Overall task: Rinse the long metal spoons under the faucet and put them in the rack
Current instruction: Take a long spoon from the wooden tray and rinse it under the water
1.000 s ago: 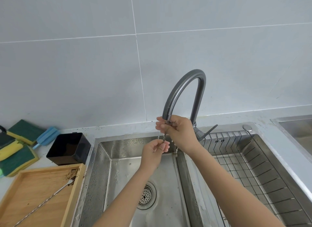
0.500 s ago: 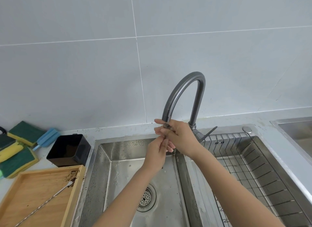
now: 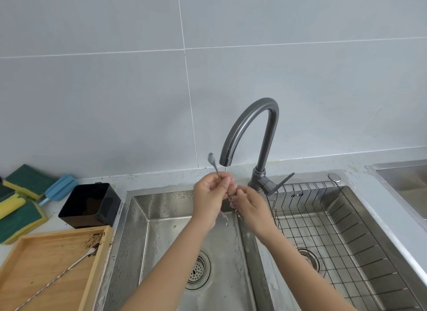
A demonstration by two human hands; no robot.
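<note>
A long metal spoon (image 3: pixel 211 159) is held under the grey curved faucet (image 3: pixel 249 125), its small bowl pointing up to the left of the spout. My left hand (image 3: pixel 209 196) pinches the twisted handle just below the bowl. My right hand (image 3: pixel 250 204) grips the handle lower down, to the right. A thin stream of water runs from the spout onto my fingers and falls into the left sink basin (image 3: pixel 161 236). A second long spoon (image 3: pixel 57 279) lies on the wooden tray (image 3: pixel 32 259) at the left, with dark grounds at its bowl. The wire rack (image 3: pixel 328 232) sits in the right basin.
A black square container (image 3: pixel 90 204) stands on the counter left of the sink. Green-and-yellow sponges (image 3: pixel 18 209) and a blue brush (image 3: pixel 59 189) lie at the far left. The faucet lever (image 3: pixel 283 181) points right. Another sink edge (image 3: pixel 402 174) shows at the far right.
My hands have lowered and spread apart along the spoon. The spoon's bowl now sticks up left of the spout, where it was hidden inside my hands before.
</note>
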